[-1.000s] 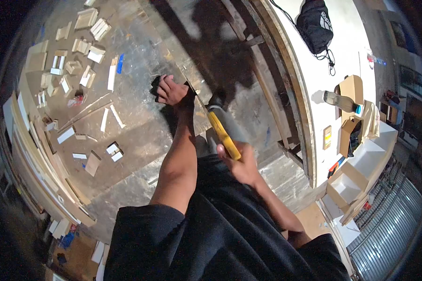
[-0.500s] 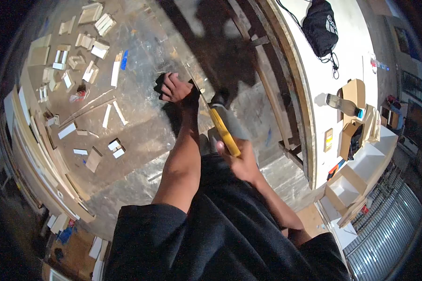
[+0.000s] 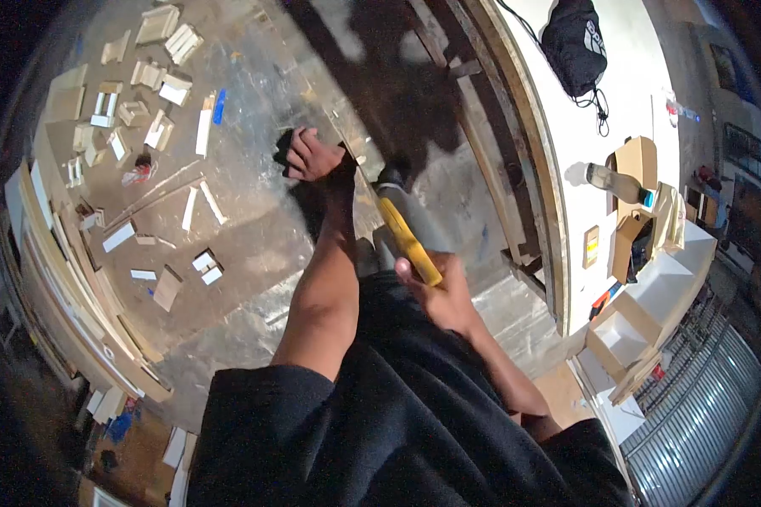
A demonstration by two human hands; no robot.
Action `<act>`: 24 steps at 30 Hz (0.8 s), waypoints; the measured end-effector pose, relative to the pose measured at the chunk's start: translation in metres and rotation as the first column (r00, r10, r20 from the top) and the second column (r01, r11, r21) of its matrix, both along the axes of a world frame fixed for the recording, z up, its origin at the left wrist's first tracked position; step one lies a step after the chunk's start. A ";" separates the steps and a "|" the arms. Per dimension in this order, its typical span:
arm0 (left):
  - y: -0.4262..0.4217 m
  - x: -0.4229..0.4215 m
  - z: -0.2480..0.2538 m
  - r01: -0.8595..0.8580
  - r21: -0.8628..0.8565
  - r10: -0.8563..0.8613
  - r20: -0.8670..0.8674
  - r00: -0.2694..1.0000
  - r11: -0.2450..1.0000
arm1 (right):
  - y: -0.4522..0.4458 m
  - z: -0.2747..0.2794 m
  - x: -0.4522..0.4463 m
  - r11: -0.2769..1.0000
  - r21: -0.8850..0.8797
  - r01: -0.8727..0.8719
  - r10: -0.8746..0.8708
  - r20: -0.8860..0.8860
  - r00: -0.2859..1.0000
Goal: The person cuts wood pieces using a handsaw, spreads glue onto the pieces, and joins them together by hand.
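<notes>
My right hand (image 3: 442, 291) is wrapped round the yellow handle of a saw (image 3: 406, 239). The saw's thin blade runs up and left from the handle, close beside my left wrist. My left hand (image 3: 312, 155) is closed low over the floor, its fingers curled; whatever lies under it is hidden by the hand and its dark shadow. Below the blade a shoe and grey trouser leg (image 3: 406, 209) are partly visible.
Small wooden frames (image 3: 158, 128), loose strips (image 3: 189, 209) and a blue piece (image 3: 219, 107) lie on the floor at left. At right, a white-topped table (image 3: 604, 169) bears a black bag (image 3: 575, 49), a bottle (image 3: 615, 182) and open cardboard boxes (image 3: 638, 165).
My right hand and the saw have shifted slightly down and to the right since half a second ago. My left hand stays in nearly the same place.
</notes>
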State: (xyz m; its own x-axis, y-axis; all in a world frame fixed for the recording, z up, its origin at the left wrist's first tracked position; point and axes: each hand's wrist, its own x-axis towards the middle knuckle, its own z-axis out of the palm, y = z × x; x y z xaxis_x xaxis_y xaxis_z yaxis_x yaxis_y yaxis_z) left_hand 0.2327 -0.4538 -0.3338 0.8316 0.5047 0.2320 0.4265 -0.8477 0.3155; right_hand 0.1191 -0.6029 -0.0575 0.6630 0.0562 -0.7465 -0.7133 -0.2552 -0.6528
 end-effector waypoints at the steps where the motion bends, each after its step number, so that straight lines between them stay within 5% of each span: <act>1: 0.001 0.003 0.004 0.013 0.009 -0.012 -0.013 1.000 1.000 | 0.005 0.001 0.001 1.000 0.013 0.017 -0.017 0.020 1.000; 6: -0.001 0.004 0.010 0.025 -0.059 -0.026 -0.017 1.000 0.998 | -0.004 0.005 -0.010 0.994 0.081 0.077 -0.087 0.127 0.988; 8: 0.001 0.002 0.005 0.034 -0.038 -0.036 -0.048 0.998 0.999 | -0.002 0.004 -0.005 0.999 0.016 0.047 -0.047 -0.012 0.999; 14: -0.002 0.006 0.001 -0.019 -0.018 0.018 -0.047 0.999 1.000 | -0.004 0.017 -0.010 0.997 0.051 0.062 -0.068 0.128 0.989; 16: 0.000 0.007 0.002 -0.009 -0.016 0.008 -0.048 0.999 1.000 | -0.006 0.009 0.003 0.995 -0.023 -0.093 0.090 -0.108 0.990; 18: 0.001 0.004 0.005 0.028 0.012 -0.027 -0.040 0.999 1.000 | -0.002 0.014 -0.005 0.995 -0.053 -0.088 0.086 -0.038 0.996; 20: -0.001 0.010 0.008 0.027 0.001 -0.027 -0.005 1.000 1.000 | -0.001 0.019 -0.013 0.992 0.095 0.078 -0.091 0.148 0.985; 24: 0.000 0.004 0.009 0.026 0.000 -0.026 -0.041 0.999 1.000 | 0.001 -0.003 -0.004 0.998 -0.024 -0.049 0.050 0.051 0.997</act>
